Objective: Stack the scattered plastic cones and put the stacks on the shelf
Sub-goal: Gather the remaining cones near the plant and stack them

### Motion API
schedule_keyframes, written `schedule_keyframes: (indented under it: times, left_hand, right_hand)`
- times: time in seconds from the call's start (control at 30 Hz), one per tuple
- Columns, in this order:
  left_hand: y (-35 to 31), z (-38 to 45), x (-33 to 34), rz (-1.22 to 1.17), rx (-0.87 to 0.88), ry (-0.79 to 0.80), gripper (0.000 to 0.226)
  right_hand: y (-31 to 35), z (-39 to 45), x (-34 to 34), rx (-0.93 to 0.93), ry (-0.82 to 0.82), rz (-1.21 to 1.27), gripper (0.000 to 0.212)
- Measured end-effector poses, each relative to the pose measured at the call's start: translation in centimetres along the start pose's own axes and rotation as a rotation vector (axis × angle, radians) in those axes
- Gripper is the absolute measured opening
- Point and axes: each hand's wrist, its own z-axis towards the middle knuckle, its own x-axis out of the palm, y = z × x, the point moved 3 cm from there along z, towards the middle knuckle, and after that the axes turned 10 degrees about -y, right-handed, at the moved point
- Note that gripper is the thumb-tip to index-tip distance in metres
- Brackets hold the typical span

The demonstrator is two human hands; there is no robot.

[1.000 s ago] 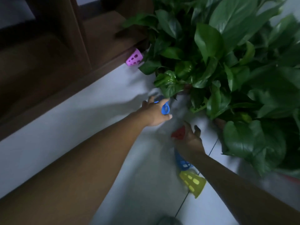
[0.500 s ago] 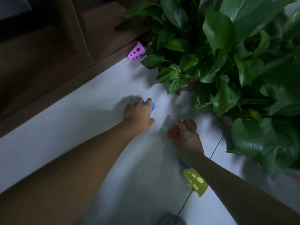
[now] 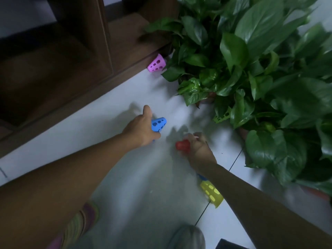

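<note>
Cones lie scattered on the white floor (image 3: 125,177) in dim light. Your left hand (image 3: 140,131) has its grip closed round a blue cone (image 3: 158,124), thumb raised, narrow end pointing right. Your right hand (image 3: 198,150) grips a stack whose red cone (image 3: 182,145) tip shows at the fingers and whose yellow cone (image 3: 212,194) shows under the forearm. A pink cone (image 3: 156,63) lies against the wooden shelf unit (image 3: 71,69). A green cone (image 3: 221,118) sits half hidden under the potted plant (image 3: 251,69).

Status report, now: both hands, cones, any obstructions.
Left hand grips blue cone. Right hand holds stack, red cone on top. Pink cone and green cone loose, green one under plant leaves.
</note>
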Motion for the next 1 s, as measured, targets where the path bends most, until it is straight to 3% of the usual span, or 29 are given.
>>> schedule_keyframes:
  times: [0.13, 0.43, 0.57, 0.77, 1.0]
  left_hand:
    - [0.6, -2.3, -2.5, -0.027, -0.037, 0.021, 0.062]
    - [0.5, -10.7, -10.7, -0.265, -0.089, -0.114, 0.038]
    - [0.7, -14.6, -13.3, -0.394, -0.099, -0.138, 0.031]
    - [0.7, -19.9, -17.4, -0.461, -0.075, -0.224, 0.046]
    - [2.1, -25.3, -21.0, -0.487, -0.050, -0.321, 0.034]
  right_hand:
    - [2.8, -1.3, -1.3, -0.012, 0.027, 0.080, 0.047]
    - [8.2, -6.7, -6.5, -0.004, 0.054, 0.306, 0.041]
    - [10.1, -9.3, -8.3, 0.082, 0.128, 0.610, 0.038]
    - [12.5, -13.7, -10.6, 0.114, 0.064, 0.798, 0.027]
    - [15.8, -18.3, -12.9, 0.055, -0.020, 0.860, 0.038]
